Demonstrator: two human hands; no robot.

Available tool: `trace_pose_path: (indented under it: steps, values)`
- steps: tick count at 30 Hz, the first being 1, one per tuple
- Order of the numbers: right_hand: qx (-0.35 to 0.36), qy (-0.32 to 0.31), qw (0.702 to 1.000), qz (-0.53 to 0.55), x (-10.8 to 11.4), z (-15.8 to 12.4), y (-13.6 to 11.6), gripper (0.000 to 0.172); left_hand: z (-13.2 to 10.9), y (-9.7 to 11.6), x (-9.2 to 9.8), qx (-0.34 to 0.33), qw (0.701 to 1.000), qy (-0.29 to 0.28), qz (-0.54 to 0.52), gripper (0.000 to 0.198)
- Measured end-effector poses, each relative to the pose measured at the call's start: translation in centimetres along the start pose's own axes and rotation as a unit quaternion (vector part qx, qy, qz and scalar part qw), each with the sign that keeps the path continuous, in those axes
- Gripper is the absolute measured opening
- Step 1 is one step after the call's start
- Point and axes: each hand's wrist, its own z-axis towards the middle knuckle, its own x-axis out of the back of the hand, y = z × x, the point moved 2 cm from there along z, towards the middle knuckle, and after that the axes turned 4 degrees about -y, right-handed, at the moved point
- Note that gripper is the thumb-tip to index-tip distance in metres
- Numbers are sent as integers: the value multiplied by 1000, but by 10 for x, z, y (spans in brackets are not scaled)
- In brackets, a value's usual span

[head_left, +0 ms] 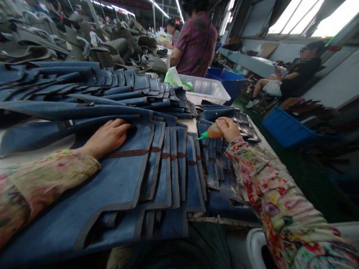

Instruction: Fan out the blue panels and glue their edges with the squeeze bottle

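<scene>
My right hand (230,130) is closed around a squeeze bottle (215,130) of amber liquid, its green nozzle pointing left and down at the edges of the fanned panels. Blue panels (129,175) with grey borders and a brown strip lie overlapped in front of me, spread like steps toward the right. On the topmost panels rests my left hand (110,137), palm down with the fingers bent a little at the fold; its fingertips are partly hidden. More blue pieces (214,164) with shiny edges lie under and beside the bottle.
Behind are rows of stacked blue panels (84,80) and a heap of grey-green pieces (117,45). A white plastic bin (209,89) stands at the back, near a person (196,45) standing. To the right, a blue crate (286,125) is on the floor and another person (297,74) sits.
</scene>
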Motion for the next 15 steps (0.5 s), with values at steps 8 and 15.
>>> trace_pose_path:
  steps: [8, 15]
  values:
    - [-49, -99, 991, 76, 14, -34, 9, 59, 1, -1, 0, -10, 1000, 4, 22, 44]
    - [-20, 5, 999, 26, 10, -29, 10, 66, 1, 1, 3, -20, 999, 17, 29, 45]
